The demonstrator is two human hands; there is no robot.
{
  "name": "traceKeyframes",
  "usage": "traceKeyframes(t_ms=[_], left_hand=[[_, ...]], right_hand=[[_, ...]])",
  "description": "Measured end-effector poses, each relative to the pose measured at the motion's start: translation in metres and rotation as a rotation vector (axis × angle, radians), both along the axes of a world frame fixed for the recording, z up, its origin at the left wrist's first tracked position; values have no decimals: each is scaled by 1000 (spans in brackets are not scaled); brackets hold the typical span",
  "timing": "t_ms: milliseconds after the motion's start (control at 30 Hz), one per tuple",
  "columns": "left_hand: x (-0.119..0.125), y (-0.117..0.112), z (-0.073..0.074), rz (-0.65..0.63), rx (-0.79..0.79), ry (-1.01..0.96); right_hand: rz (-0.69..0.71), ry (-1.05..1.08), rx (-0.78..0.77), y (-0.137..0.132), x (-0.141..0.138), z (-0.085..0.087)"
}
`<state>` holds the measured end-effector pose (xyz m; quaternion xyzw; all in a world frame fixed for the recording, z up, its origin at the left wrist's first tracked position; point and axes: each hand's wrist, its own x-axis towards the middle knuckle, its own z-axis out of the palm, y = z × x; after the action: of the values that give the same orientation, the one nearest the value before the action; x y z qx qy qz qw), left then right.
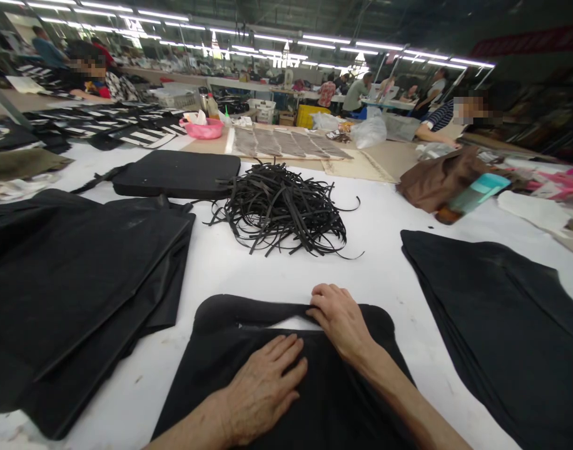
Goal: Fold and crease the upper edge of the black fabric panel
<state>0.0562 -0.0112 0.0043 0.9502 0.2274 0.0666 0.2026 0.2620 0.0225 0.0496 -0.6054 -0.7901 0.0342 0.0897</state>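
Note:
In front of me a black fabric panel [343,400] with rounded top corners lies on the white table. A strip along its top edge [249,310] stands apart from the rest, and white shows through the gap. My left hand [263,387] rests flat on the panel below this gap, fingers stretched out. With its fingers bent over the strip, my right hand [338,319] grips it right of the middle; the fingertips are partly hidden. Just beyond the panel sits a tangled heap of thin black strips [286,209].
Stacked black pieces lie at left [80,275] and right [502,312]. Behind are a thick black pad [178,174], a pink basin [204,129], a brown cloth [441,178] and a teal-topped bottle [476,197]. Co-workers sit across the tables at left and right.

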Motion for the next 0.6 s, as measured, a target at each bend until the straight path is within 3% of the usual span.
traceKeyframes(t_ms=[100,167,267,400,500,600], left_hand=[[1,-2,0,-7,-13,43],[2,-2,-1,-1,-43,65],[0,-2,-4,25,-88,59],[-6,-1,-8,87,-189,-30],[-10,2,-4,178,-344,-89],[-12,5,5,182,-420,-150]], right_hand=[[9,7,337,-12,-3,9],[89,-38,457,-18,-5,20],[169,-130,530,-23,-7,40],[148,-187,647,-25,-6,61],[140,-199,660,-24,-8,66],[165,-208,580,-23,-9,62]])
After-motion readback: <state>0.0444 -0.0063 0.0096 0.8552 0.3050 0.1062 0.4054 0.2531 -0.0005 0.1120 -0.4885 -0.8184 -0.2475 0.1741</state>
